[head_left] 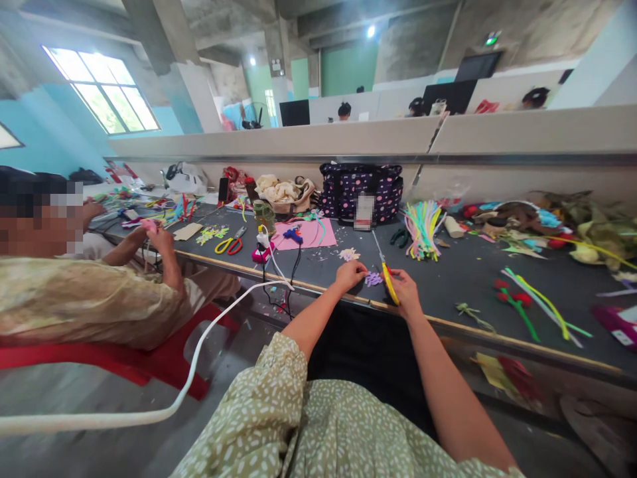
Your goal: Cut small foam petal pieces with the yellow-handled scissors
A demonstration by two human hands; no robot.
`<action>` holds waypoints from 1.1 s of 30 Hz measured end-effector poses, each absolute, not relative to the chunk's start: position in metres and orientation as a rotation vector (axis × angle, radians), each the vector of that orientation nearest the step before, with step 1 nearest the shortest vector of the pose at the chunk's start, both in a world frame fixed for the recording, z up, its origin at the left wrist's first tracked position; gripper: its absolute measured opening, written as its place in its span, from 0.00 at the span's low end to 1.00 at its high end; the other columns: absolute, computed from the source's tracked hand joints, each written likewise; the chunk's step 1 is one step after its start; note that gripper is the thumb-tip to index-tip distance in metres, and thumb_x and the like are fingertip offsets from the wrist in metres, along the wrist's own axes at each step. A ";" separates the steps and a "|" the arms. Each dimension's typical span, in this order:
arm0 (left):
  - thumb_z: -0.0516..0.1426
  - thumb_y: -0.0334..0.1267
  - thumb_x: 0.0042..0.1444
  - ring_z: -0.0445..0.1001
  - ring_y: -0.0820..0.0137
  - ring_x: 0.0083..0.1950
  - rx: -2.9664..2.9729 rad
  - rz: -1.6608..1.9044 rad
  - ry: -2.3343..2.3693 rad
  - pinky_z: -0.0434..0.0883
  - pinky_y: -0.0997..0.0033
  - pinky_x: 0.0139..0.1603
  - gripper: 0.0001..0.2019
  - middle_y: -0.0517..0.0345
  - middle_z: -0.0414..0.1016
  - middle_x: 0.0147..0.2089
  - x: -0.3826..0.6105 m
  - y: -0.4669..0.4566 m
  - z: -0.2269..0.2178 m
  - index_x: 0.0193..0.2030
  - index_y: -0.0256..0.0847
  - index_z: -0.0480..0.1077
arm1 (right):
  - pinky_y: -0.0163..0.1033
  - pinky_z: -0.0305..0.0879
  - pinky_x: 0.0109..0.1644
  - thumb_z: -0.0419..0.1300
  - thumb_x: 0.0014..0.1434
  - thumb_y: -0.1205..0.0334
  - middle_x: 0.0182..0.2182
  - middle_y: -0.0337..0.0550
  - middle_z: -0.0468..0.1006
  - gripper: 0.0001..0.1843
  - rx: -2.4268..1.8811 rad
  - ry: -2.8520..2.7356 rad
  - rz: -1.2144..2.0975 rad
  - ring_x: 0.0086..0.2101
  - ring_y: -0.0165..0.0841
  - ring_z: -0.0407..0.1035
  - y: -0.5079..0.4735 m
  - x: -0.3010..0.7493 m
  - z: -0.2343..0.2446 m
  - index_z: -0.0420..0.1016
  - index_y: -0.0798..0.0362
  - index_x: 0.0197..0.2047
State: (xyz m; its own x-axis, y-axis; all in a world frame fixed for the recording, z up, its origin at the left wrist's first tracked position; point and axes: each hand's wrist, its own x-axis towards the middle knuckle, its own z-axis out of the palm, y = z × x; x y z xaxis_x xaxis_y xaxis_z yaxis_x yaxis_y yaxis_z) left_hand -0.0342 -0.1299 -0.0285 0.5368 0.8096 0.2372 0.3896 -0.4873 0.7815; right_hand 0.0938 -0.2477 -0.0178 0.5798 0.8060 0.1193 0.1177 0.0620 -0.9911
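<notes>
Pointing away across the desk (448, 279), tip slightly left, the yellow scissors (387, 277) sit clenched in the right hand (405, 292), while the left hand (350, 273) pinches a purple piece (372, 279).

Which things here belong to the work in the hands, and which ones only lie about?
In use: left hand, purple piece, right hand, yellow-handled scissors.
Lying about: bundle of pipe cleaners, pink sheet, dotted bag, red-yellow scissors.

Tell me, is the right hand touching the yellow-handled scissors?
Touching. The head view shows the right hand closed around the handle of the yellow-handled scissors, with no gap between them.
</notes>
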 end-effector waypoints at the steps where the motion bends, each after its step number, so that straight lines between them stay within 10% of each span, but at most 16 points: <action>1: 0.63 0.36 0.44 0.69 0.69 0.36 2.103 0.790 0.976 0.63 0.74 0.41 0.02 0.58 0.74 0.32 -0.033 -0.131 -0.028 0.27 0.46 0.76 | 0.34 0.57 0.20 0.64 0.34 0.35 0.19 0.38 0.74 0.32 -1.423 -0.820 0.652 0.18 0.30 0.64 -0.248 0.094 -0.018 0.68 0.52 0.35; 33: 0.51 0.36 0.58 0.69 0.69 0.45 2.632 0.625 0.995 0.65 0.73 0.42 0.10 0.52 0.69 0.41 -0.024 -0.145 -0.025 0.37 0.41 0.74 | 0.32 0.57 0.21 0.68 0.30 0.40 0.21 0.37 0.75 0.33 -1.329 -0.735 0.773 0.19 0.28 0.65 -0.246 0.092 -0.023 0.67 0.53 0.35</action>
State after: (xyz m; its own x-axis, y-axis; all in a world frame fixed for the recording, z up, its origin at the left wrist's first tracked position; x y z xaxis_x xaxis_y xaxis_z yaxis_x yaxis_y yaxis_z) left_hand -0.0241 -0.1455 -0.0252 0.6734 0.6754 0.3005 0.5641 -0.7323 0.3815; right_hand 0.0920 -0.2458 -0.0226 0.5563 0.8306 0.0268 -0.0685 0.0780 -0.9946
